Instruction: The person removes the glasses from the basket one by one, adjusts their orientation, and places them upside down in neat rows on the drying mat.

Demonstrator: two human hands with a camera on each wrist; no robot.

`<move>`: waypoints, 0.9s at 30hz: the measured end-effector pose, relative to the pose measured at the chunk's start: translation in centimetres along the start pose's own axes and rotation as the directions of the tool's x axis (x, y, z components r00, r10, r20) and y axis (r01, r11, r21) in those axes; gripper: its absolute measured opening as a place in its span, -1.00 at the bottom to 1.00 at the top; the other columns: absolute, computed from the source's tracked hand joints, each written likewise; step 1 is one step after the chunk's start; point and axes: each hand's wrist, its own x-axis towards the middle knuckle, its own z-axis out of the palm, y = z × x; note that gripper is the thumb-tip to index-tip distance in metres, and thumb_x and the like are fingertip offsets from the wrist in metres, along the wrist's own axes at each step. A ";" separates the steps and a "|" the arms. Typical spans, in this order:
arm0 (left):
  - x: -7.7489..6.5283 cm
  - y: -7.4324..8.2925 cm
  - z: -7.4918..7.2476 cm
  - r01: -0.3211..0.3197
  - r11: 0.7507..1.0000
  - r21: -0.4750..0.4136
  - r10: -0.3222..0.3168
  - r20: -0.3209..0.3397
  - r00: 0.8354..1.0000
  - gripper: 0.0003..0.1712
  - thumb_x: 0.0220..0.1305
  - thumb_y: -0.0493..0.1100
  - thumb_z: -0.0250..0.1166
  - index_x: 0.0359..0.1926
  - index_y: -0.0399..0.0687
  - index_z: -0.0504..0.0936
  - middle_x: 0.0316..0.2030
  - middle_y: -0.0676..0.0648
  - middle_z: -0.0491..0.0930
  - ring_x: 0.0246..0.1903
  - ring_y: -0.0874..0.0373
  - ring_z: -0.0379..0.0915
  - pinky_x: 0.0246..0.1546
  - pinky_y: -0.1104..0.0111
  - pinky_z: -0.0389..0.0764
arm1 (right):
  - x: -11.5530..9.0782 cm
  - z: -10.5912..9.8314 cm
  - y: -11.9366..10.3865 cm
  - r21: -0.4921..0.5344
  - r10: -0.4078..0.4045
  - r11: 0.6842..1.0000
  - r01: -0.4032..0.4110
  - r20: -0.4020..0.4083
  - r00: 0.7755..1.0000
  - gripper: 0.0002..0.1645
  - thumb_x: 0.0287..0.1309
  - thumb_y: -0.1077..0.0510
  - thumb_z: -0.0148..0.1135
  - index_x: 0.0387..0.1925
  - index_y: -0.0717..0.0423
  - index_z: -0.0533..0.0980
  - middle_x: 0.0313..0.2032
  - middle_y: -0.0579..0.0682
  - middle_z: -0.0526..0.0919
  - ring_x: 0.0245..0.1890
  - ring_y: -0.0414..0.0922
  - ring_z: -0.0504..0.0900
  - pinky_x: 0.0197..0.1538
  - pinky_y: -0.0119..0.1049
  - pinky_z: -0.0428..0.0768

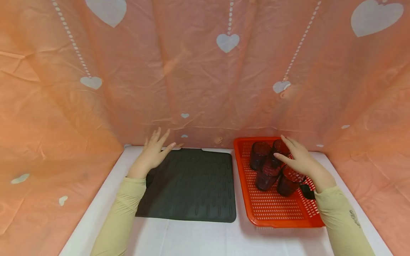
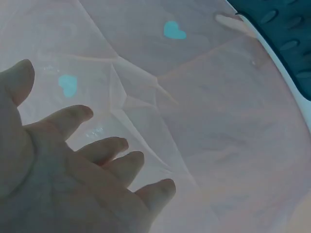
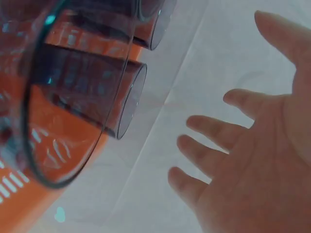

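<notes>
Several dark purple, see-through glasses (image 1: 267, 174) stand grouped in an orange-red plastic basket (image 1: 253, 215) on the right. My right hand (image 1: 298, 160) hovers over the basket's right side, fingers spread, holding nothing. In the right wrist view that hand (image 3: 248, 150) is apart from the glasses (image 3: 92, 87). Over the left edge of a dark ribbed mat (image 1: 195, 188) my left hand (image 1: 152, 154) is raised with its fingers extended. The left wrist view shows this hand (image 2: 82, 165) with nothing in its grasp, and a corner of the mat (image 2: 286, 34) beyond.
A white table surface (image 1: 192, 236) lies under the mat and basket. Orange-pink sheeting (image 1: 198, 78) with pale hearts hangs behind and along both sides. The basket stands just right of the mat, a narrow gap between them.
</notes>
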 end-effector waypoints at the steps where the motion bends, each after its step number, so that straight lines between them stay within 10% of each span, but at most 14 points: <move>1: -0.1 -0.1 -0.1 -0.005 1.000 -0.016 0.005 -0.005 1.000 -0.18 0.44 0.25 -0.10 0.51 -0.03 -0.11 0.46 -0.32 -0.33 0.43 -0.20 -0.51 0.31 -0.15 -0.46 | -0.2 -0.1 0.1 0.019 -0.005 1.000 0.005 -0.005 1.000 -0.02 0.31 -0.15 0.11 0.46 0.28 -0.09 0.38 0.45 -0.05 0.36 0.39 -0.10 0.29 0.31 -0.07; 27: -3.0 -3.9 1.2 0.009 0.924 -0.381 -0.022 -0.030 0.999 -0.18 0.41 0.16 0.06 0.50 -0.03 -0.06 0.45 -0.26 -0.06 0.38 -0.26 -0.10 0.26 -0.18 0.07 | -6.5 -0.1 2.8 0.164 0.066 0.985 -0.060 -0.032 0.997 -0.31 0.35 -0.03 0.10 0.31 0.34 0.25 0.24 0.36 0.32 0.17 0.32 0.33 0.09 0.27 0.29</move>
